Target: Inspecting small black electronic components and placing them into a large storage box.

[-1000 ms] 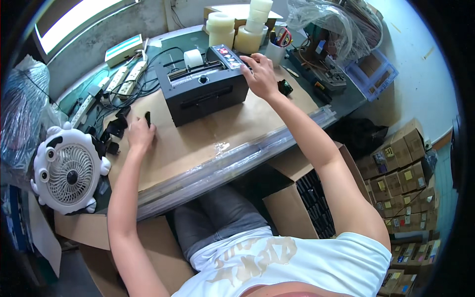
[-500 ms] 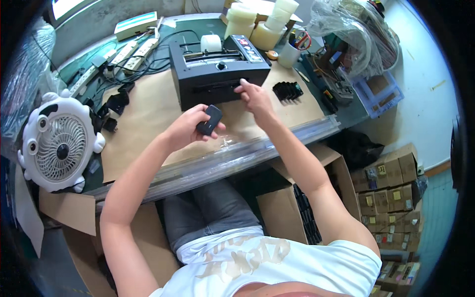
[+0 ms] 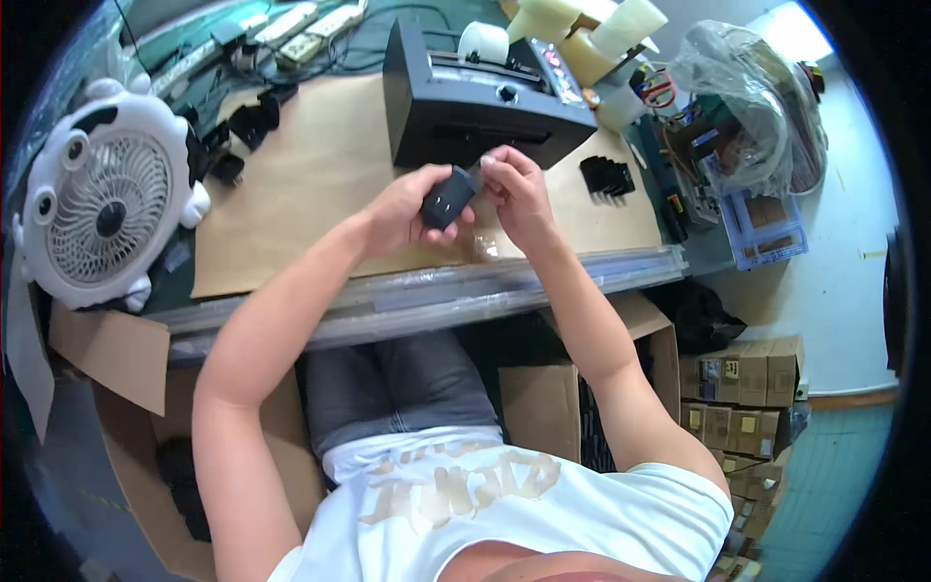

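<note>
A black plug-in power adapter (image 3: 445, 201) with two metal prongs facing up rests in my left hand (image 3: 400, 208), thumb along its edge. My right hand (image 3: 521, 197) is beside it with thumb and forefinger pinched on a small clear strip (image 3: 476, 174), thin and hard to make out, against the adapter's right end. Both hands are just in front of a black tape dispenser machine (image 3: 495, 105) carrying a white roll (image 3: 483, 43). A neat row of black adapters (image 3: 607, 177) lies right of the machine, and more loose adapters (image 3: 254, 122) lie to the left.
Brown paper (image 3: 310, 184) covers the bench, with a plastic-wrapped front edge (image 3: 427, 301). A white fan (image 3: 112, 215) stands at left. Open cartons (image 3: 121, 364) flank my legs; the right one holds black items (image 3: 593, 427). Tape rolls (image 3: 628, 24) and a pen cup (image 3: 621, 109) are behind.
My right hand has left the machine's front slot and come to the adapter. My left hand has turned the adapter so its prongs show. The whole view has shifted.
</note>
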### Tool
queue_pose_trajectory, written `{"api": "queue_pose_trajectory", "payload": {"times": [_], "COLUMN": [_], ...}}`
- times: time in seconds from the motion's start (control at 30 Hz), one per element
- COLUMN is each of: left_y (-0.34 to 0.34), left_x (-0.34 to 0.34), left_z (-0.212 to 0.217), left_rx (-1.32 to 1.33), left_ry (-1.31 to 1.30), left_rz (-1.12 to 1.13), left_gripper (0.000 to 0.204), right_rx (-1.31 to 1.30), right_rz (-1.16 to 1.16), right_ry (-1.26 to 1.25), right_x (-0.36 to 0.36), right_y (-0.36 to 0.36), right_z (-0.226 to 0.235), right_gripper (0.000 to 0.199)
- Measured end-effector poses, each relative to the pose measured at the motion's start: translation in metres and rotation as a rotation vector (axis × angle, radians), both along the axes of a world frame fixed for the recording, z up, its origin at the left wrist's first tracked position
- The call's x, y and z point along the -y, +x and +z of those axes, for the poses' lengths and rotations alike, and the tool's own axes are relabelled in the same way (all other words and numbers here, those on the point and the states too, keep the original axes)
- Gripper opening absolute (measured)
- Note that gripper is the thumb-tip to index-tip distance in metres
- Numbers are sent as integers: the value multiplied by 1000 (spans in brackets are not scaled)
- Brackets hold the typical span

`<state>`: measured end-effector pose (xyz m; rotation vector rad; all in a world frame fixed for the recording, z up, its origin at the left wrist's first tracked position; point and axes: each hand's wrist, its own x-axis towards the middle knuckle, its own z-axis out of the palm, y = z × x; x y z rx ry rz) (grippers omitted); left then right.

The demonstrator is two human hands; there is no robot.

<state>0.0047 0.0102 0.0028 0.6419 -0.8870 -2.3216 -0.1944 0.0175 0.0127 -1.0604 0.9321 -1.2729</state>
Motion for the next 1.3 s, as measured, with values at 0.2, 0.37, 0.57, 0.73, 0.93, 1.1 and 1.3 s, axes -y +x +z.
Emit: {"api": "queue_pose_trajectory", "payload": {"times": [0.2,0.37,0.57,0.73,0.93,1.1,1.3], "left_y": [-2,-3,-2,-3,-4,-6,-5], "left_x": [-2,-3,-3,-4,-6,-7,-8], "left_z": [3,6,3,2,4,4,-3], "left_rx": [-27,-23,-23,7,38,68,116], "left_ry": [-54,-79,-96,-142,-178,-219,-438], "left_rz": [16,5,0,23,67,106,115], "left_gripper": [41,42,29,20,20,20,22], "right_rx": [-182,-294,-382,-413,-512,-642,-506], "right_rz": [35,7,-13,-34,-41,-65,-68], "right_ry": [-159,-198,-223,-242,-317,-450,-442], "right_x": [-2,-5,-9,-9,-8,-7,-9], "right_y": [11,12,15,17,18,18,25], "right_z": [-7,-2,1,0,-4,-7,-2], "right_gripper": [14,14,16,18,18,13,8]}}
